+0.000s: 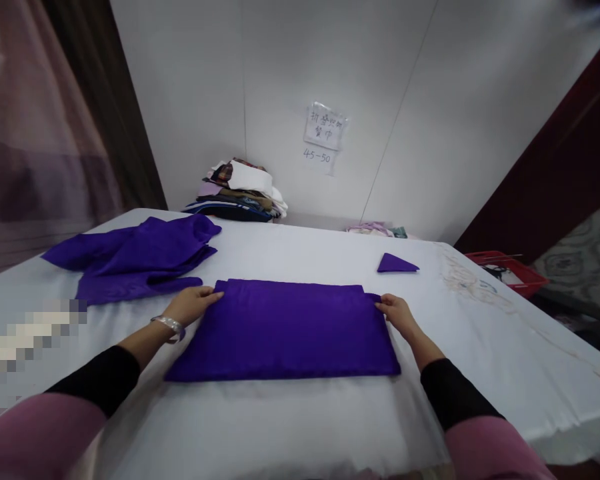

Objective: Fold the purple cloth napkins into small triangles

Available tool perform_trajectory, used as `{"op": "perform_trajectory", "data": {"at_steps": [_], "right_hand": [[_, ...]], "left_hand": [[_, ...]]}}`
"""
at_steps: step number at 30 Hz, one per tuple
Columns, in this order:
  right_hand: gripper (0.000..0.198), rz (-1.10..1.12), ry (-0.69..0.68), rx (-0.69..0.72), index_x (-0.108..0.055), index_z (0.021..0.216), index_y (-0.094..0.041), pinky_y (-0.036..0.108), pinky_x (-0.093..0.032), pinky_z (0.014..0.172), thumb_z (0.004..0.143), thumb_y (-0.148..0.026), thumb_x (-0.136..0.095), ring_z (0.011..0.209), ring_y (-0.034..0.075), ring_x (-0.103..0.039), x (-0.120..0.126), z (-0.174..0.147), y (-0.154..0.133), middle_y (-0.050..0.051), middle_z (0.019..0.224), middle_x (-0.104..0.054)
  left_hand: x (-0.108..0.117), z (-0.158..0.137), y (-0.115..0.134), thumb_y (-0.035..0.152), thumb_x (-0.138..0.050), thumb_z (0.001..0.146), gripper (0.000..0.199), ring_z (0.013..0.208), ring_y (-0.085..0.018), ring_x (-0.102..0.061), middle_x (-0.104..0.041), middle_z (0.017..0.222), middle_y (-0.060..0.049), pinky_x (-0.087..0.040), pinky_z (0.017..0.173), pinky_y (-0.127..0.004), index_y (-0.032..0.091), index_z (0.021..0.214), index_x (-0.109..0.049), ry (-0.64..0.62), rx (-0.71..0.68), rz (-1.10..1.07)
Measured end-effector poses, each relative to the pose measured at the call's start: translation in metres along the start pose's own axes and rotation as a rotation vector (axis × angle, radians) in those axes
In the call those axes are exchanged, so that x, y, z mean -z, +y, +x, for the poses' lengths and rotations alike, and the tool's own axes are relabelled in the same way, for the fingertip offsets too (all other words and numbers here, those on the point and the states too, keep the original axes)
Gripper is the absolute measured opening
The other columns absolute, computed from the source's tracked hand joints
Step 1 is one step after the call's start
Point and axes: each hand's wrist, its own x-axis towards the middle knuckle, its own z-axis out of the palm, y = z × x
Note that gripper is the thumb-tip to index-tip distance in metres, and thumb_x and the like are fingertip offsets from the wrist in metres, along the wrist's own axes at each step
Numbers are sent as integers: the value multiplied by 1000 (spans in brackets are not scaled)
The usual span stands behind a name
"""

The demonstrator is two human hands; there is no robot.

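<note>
"What's hard to make out?"

"A blocky, pixelated patch at the left edge hides whatever lies there. The upper right corner is a dark blur. At the right, a red basket shows, but I can't tell its contents. Both pink sleeves run out of the frame at the bottom corners."

"And the grip?"

"The left hand, with a bracelet at its wrist, pinches the upper left corner of a flat, folded purple cloth. The right hand pinches the upper right corner. Some fingertips are hidden."

"Where does that cloth lie?"

"In the lower middle of the frame, on the white tablecloth. Just beyond the left hand, a crumpled purple fabric spreads; a small purple triangle sits above the right hand, apart from it."

"Any writing?"

"Top centre, a sheet on the wall carries handwritten Chinese characters, not all of them legible to me. A smaller slip below reads '45-50'. I can read no label on the fabric pile, upper left of centre."
</note>
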Motion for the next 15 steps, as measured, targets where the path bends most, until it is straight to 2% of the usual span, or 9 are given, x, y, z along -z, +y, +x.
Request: {"op": "perform_trajectory", "data": {"at_steps": [3,9,15], "right_hand": [[19,-48,11,17,-51,58,-19,25,-36,49,57,-37,-58,49,12,-45,-10,22,9,-4,49,-50],[16,-157,35,38,-58,64,-19,26,-38,55,61,-34,-56,58,15,-53,-21,50,21,-1,57,-59],[16,-245,64,58,-60,70,-18,25,-38,56,65,-32,-54,60,15,-53,-29,65,26,0,61,-60]], "left_hand": [[-11,16,-5,48,-42,71,35,60,-18,-56,-55,54,0,-37,58,-26,20,54,-54,-54,13,70],[-23,29,-14,49,-41,75,35,71,-22,-61,-65,67,-3,-39,61,-27,22,63,-60,-10,61,114],[-27,38,-11,50,-36,78,40,74,-23,-62,-66,74,-6,-39,59,-27,21,73,-63,8,109,208]]}}
